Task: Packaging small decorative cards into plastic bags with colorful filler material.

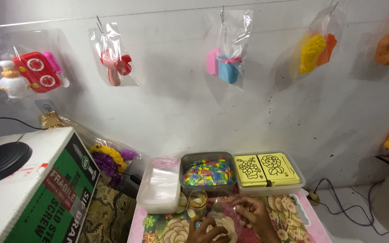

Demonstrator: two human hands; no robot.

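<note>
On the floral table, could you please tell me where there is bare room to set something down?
The floral table is bare on its right part, between the right hand and the edge, below the yellow cards tray. The left corner under the bag tray is free. The middle is crowded by both hands.

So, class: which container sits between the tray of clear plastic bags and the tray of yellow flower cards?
In the head view, a grey tub of small multicoloured pieces sits between the bag tray and the card tray.
</note>
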